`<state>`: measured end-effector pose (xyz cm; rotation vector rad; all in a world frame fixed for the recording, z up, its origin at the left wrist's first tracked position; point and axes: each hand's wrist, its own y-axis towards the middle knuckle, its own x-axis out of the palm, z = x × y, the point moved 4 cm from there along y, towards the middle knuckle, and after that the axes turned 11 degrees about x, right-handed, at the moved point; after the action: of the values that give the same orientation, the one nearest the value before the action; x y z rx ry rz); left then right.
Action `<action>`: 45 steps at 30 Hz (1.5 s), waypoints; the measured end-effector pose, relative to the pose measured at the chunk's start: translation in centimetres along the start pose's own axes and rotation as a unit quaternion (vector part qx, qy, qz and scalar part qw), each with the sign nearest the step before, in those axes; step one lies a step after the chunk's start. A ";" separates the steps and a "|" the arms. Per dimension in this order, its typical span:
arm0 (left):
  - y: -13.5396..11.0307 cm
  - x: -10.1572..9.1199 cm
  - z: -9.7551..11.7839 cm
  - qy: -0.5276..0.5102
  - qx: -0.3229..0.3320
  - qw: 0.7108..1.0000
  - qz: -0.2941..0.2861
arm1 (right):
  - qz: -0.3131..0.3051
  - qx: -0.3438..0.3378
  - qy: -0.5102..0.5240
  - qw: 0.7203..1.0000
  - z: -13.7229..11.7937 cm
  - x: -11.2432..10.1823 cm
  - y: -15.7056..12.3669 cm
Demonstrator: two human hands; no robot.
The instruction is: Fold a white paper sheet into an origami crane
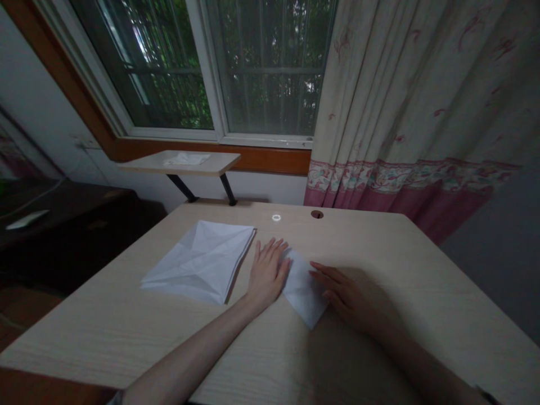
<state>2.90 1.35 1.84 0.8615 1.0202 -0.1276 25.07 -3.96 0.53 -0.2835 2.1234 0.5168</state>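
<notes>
A small folded white paper [301,292] lies on the light wooden table [379,259] between my two hands. My left hand [268,273] lies flat with its fingers stretched out, its edge resting on the paper's left side. My right hand [343,292] lies palm down with fingers extended, fingertips pressing on the paper's right side. A stack of larger creased white sheets [202,260] lies to the left of my left hand, apart from it.
A small raised shelf [181,163] with a white sheet stands at the table's far left. Two round holes [316,214] sit near the far edge. A window and a patterned curtain [422,112] are behind. A dark cabinet [63,219] stands left.
</notes>
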 end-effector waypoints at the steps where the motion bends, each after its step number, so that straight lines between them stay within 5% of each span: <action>1: 0.0 0.3 -0.2 -0.006 -0.005 1.000 -0.007 | -0.007 0.002 -0.004 1.000 0.1 0.2 0.0; 12: -0.1 1.5 -0.2 -0.018 -0.003 0.996 -0.087 | -0.035 -0.032 -0.068 0.997 0.1 1.2 0.4; 31: 0.3 -0.5 2.2 0.039 0.075 0.994 -0.071 | 0.031 -0.020 -0.139 0.990 0.4 1.2 0.4; 45: -0.6 2.4 1.5 -0.056 0.131 0.972 -0.186 | 0.011 0.000 -0.120 0.993 1.7 3.2 0.0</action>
<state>4.98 0.60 -0.02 0.8817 1.0649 -0.6349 24.50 -3.19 -3.01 -0.1875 1.8940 0.5350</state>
